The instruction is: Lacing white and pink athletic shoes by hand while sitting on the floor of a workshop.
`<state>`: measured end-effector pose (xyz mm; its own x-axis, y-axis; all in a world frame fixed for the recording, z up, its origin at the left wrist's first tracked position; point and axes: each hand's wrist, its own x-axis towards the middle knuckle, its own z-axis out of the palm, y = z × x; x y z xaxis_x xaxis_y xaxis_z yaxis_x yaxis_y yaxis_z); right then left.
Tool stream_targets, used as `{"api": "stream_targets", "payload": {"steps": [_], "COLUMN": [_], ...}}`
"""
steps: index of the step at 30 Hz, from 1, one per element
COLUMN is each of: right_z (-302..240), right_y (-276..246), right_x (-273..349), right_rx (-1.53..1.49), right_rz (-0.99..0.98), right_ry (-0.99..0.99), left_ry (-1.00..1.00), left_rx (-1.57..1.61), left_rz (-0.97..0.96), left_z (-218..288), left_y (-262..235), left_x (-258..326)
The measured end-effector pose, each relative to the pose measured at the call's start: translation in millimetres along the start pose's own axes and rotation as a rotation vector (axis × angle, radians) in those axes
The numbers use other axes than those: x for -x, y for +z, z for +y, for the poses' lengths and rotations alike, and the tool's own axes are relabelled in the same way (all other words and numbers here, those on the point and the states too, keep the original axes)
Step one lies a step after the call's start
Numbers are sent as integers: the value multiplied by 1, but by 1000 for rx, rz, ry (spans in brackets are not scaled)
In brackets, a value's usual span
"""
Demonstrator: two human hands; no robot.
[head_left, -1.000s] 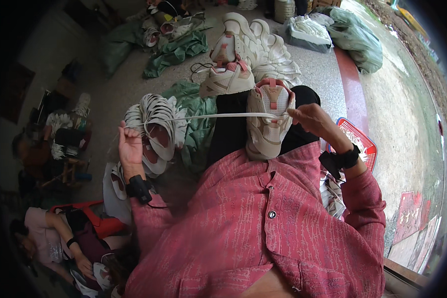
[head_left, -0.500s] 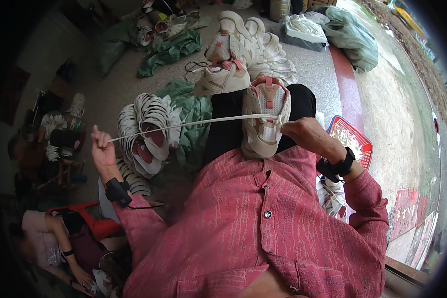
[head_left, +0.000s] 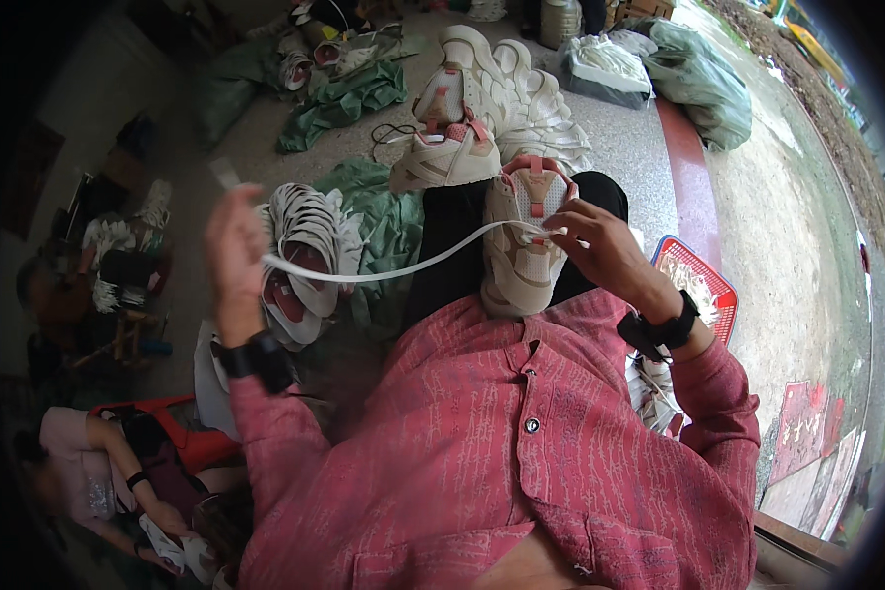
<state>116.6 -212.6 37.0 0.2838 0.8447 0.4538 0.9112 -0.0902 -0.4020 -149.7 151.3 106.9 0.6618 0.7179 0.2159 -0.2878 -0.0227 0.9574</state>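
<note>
Left hand (head_left: 236, 241), fingers curled round white shoelace (head_left: 364, 277); right hand (head_left: 600, 246) at sneaker (head_left: 516, 283), fingers bent, pinch unclear; red sheet (head_left: 792, 454) lettered pale.

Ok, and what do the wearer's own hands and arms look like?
The left hand and right hand are gloveless. The left wristband and right wristband are black and bulky. The left sleeve and right sleeve are reddish pink with a paler pattern.

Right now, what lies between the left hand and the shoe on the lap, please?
The head view shows a sagging white lace between them, with stacked shoe parts, green sheeting and a dark trouser leg behind.
</note>
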Motion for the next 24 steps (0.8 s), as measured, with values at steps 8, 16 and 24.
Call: {"api": "stream_targets", "payload": {"steps": [8,16,24], "right_z": [1,9,7], "right_y": [28,36,39], "right_x": [-19,-7,-3], "right_rx": [-121,-181,-245], "right_rz": [-246,8,-56], "right_ry": [235,92,11], "left_ry": [-210,-94,100], "left_rx": [-363,-441,-621], "left_rz": [-764,-842,-695], "left_z": [-131,-150,-151], "left_y": [160,168,173], "left_x": [0,17,32]}}
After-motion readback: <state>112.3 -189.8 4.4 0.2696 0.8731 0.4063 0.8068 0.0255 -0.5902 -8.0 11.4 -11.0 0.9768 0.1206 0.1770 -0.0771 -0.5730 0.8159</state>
